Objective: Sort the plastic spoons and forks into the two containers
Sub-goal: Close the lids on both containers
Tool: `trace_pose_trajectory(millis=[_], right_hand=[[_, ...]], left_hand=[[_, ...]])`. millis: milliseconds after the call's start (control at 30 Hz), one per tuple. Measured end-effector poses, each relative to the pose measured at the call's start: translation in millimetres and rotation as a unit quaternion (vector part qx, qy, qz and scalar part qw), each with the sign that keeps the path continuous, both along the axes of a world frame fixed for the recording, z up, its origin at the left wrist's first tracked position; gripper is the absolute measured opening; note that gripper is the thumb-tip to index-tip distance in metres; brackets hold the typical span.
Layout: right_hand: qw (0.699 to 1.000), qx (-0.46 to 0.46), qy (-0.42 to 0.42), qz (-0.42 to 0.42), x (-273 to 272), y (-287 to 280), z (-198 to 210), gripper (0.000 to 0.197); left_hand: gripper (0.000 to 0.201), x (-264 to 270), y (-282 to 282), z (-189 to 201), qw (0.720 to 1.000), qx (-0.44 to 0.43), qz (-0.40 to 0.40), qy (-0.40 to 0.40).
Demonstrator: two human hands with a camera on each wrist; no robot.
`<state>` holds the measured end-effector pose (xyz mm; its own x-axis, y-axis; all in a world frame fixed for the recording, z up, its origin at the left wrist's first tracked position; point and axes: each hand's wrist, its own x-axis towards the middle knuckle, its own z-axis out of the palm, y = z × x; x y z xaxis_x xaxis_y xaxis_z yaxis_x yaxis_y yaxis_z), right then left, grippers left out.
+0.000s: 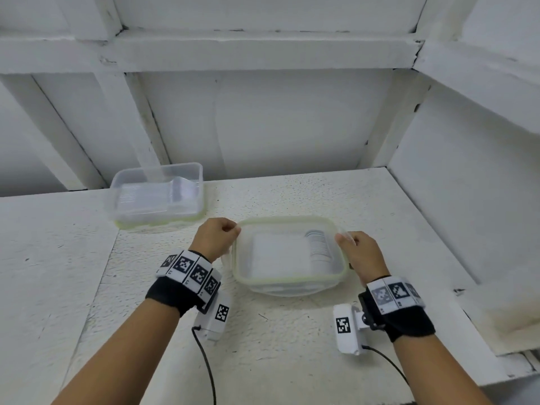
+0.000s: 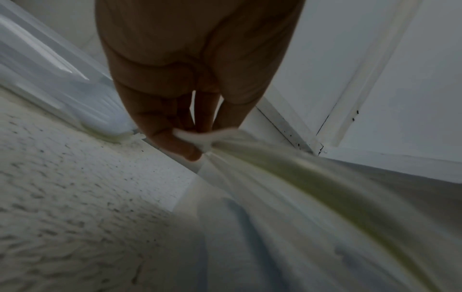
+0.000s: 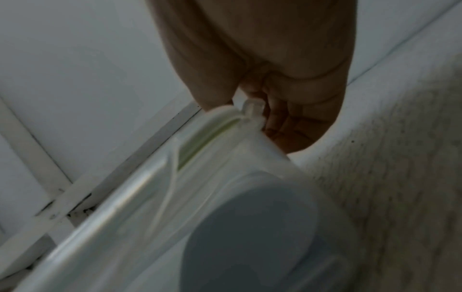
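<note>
Two clear containers sit on the white shelf: the near container (image 1: 287, 255) between my hands, light, stiff and likely slippery, best taken by its side tabs, and the far container (image 1: 157, 195) back left. My left hand (image 1: 214, 238) pinches the left tab (image 2: 197, 138); my right hand (image 1: 361, 252) curls round the right one (image 3: 252, 110).

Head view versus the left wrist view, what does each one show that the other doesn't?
Only the head view shows the right hand gripping the lid's right clip, and both wristbands. Only the left wrist view shows the left hand's fingertips pinching the clip tab from underneath. Both show the left hand, the lid and the second container behind.
</note>
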<state>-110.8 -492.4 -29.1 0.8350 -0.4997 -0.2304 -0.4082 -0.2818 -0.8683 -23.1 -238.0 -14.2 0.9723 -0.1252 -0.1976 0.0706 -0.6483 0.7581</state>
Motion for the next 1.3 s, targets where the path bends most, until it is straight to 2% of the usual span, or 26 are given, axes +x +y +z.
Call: trace_pose_trajectory(millis=[67,200,367,567,667,767,833,967,1167,1300], right_hand=[[1.000,0.009,-0.007,0.006,-1.7,-1.0,1.9,0.023],[1.000,0.016,0.001,0.006,-1.2,-6.0,1.8,0.035],[0.999,0.033,0.004,0.009,0.6,-7.9,-0.3,0.032],[1.000,0.010,0.000,0.015,0.3,-12.9,-4.6,0.033],[1.000,0.000,0.000,0.025,1.2,-13.5,-4.5,0.032],[0.996,-0.088,-0.008,0.034,1.2,-11.3,-4.3,0.035],[0.985,-0.171,-0.010,0.035,0.0,-8.6,-4.3,0.036],[0.972,-0.223,0.005,0.067,-2.0,-4.3,-4.0,0.036],[0.971,-0.223,0.034,0.080,1.0,-6.3,-1.3,0.033],[0.979,-0.189,0.023,0.072,-0.8,-6.0,-1.6,0.030]], left_hand=[[0.022,0.5,0.9,-1.5,1.000,-0.011,0.001,0.003],[0.023,1.8,0.4,-3.3,1.000,-0.022,0.005,-0.004],[0.023,3.6,-2.4,-0.8,0.998,-0.059,0.015,0.010],[0.018,-3.0,1.1,0.6,0.997,-0.067,-0.010,0.025],[0.022,-3.5,1.5,-0.7,0.996,-0.081,0.004,0.040],[0.019,-2.7,0.1,-0.7,1.000,-0.011,0.004,0.020],[0.025,-3.5,0.5,0.4,0.999,0.047,0.009,0.008],[0.024,-6.4,0.5,7.0,0.997,0.053,0.013,0.046],[0.012,-13.8,-1.1,0.0,0.994,-0.046,0.044,0.094],[0.027,-19.5,-3.5,-4.4,0.976,-0.155,0.096,0.119]])
